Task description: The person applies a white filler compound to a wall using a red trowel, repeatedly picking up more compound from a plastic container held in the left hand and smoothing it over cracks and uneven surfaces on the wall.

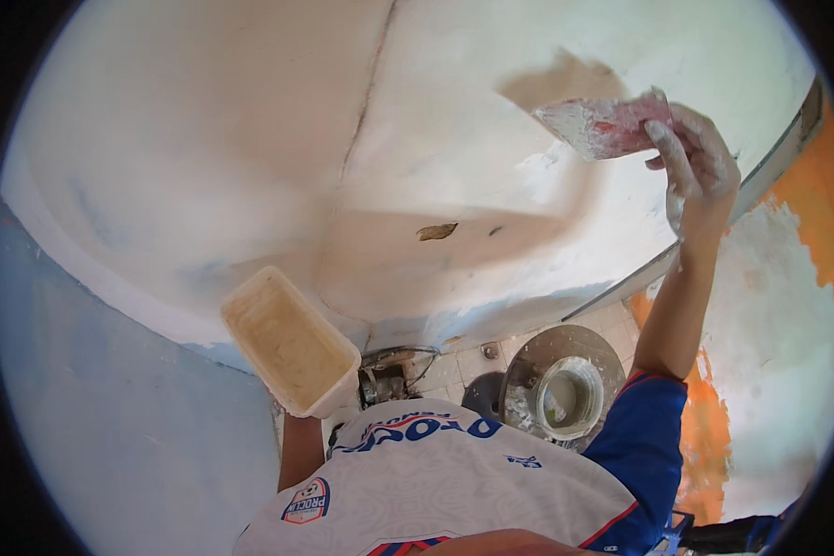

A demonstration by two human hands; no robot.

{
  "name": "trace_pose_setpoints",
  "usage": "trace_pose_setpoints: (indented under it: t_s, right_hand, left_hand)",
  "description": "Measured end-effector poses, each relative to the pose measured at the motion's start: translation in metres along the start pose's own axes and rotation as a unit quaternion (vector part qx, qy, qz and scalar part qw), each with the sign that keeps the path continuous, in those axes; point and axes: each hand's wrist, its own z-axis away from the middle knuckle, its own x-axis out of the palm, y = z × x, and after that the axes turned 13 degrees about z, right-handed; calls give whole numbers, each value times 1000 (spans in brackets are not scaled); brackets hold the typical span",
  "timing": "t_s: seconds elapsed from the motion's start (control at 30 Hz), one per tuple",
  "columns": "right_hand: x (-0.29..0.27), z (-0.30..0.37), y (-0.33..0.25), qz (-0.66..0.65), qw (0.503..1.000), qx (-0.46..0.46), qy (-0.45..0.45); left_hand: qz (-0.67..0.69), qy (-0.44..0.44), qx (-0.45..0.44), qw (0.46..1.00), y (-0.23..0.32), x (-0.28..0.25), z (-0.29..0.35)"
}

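My right hand (700, 167), smeared with white filler, is closed around a pinkish plastic scraper (607, 128) coated with white paste. It holds the scraper up at the pale wall (463, 74) beside a fresh white patch (539, 167). At the lower left, a cream rectangular plastic tub (292, 343) is tilted over my left forearm (301, 454). The tub hides my left hand and its fingers, and appears to rest on that hand. A thin layer of pale residue covers the tub's inside.
The wall has a long crack (366, 97) and a chipped hole (436, 232). Below, a bucket with white residue (568, 398) stands on a round dark surface (612, 371). A dark object with a cable (385, 382) lies on the tiled floor (445, 372). An orange-and-white wall (778, 296) rises at right.
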Motion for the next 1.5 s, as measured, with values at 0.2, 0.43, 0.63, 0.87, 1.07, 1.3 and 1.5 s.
trace_pose_setpoints:
  t_s: [0.2, 0.43, 0.63, 0.87, 1.07, 1.3, 1.5]
  right_hand:
    - [-28, -30, 79, -6, 990, -93, -109]
    - [-77, -82, 162, -57, 987, -140, 44]
    - [-84, -81, 208, 49, 968, -245, 9]
    - [-112, -81, 234, 10, 985, -170, -30]
    - [-120, -97, 246, 32, 963, -228, 139]
    - [-118, -65, 252, 90, 947, -305, 46]
    - [-153, -80, 242, 16, 980, -191, 60]
  left_hand:
    - [3, -46, 40, 998, -132, 20, 12]
    - [0, -86, 92, 992, -254, 35, 14]
    - [-28, -58, 126, 990, -310, 36, 18]
    - [-3, 18, 161, 987, -362, 40, 32]
    - [-120, 2, 186, 975, -379, 41, 45]
    - [-76, 28, 187, 979, -396, 73, 53]
    - [-69, 55, 165, 982, -385, 49, 52]
